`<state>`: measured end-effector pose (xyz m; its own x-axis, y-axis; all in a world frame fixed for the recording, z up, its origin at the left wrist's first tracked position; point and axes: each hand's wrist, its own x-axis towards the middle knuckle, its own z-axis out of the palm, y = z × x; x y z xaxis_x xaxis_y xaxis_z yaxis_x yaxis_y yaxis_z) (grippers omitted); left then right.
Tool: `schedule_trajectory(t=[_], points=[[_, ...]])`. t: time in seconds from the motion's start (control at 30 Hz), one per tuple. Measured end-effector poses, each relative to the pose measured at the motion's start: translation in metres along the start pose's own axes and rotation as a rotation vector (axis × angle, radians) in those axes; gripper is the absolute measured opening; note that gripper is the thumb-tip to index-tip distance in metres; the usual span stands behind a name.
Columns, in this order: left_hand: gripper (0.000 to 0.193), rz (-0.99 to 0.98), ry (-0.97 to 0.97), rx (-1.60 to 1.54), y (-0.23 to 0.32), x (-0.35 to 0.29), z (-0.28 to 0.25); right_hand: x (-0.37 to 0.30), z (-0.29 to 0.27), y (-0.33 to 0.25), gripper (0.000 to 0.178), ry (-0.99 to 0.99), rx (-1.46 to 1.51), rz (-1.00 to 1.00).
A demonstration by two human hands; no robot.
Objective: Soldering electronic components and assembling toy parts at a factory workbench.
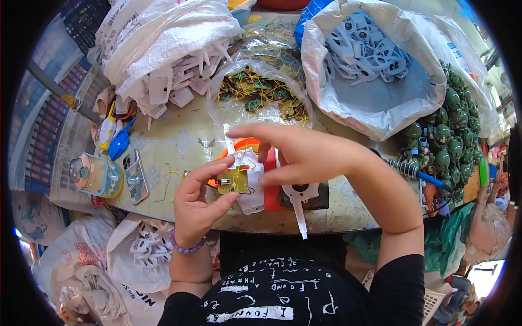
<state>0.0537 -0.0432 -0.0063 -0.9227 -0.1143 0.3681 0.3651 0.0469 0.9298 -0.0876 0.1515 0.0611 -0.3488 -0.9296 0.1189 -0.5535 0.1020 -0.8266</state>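
Note:
In front of my body, my left hand (197,198) grips a small yellow-green circuit board (235,179) by its edges, between thumb and fingers. Thin yellow wires run over the board. Right behind it is a white plastic shell (251,198); whether the two are joined I cannot tell. My right hand (296,155) hovers over the shell's right side, thumb and index finger apart, with nothing visible between them. The index fingertip is close to a narrow white plastic strip (228,140). Below my right hand lies another white plastic piece with a dark round part and long handle (300,214).
Sacks hold white plastic parts (179,81) and white pieces with dark discs (364,46). A clear bag of wired boards (261,95) lies between. A soldering iron (432,179) and green round parts (451,130) are right; a phone (135,176) and bottle (98,176) left.

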Motion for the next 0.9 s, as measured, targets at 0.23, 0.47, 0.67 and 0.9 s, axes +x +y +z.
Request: schedule_trajectory(t=[0.23,0.47,0.67,0.9], points=[[0.046,-0.014,0.031,0.089,0.0,0.004,0.001,0.003,-0.002,-0.018,0.027,0.02,0.201,0.158],[0.045,-0.11,0.077,0.138,0.002,0.013,0.004,0.002,-0.009,-0.035,0.016,0.192,0.069,0.138],[0.05,-0.076,0.08,0.194,-0.001,0.021,0.003,0.002,-0.01,-0.033,0.015,0.28,-0.097,0.002],[0.051,-0.051,0.14,0.404,0.003,0.031,0.006,0.017,-0.004,-0.032,0.012,0.336,-0.239,-0.049]])
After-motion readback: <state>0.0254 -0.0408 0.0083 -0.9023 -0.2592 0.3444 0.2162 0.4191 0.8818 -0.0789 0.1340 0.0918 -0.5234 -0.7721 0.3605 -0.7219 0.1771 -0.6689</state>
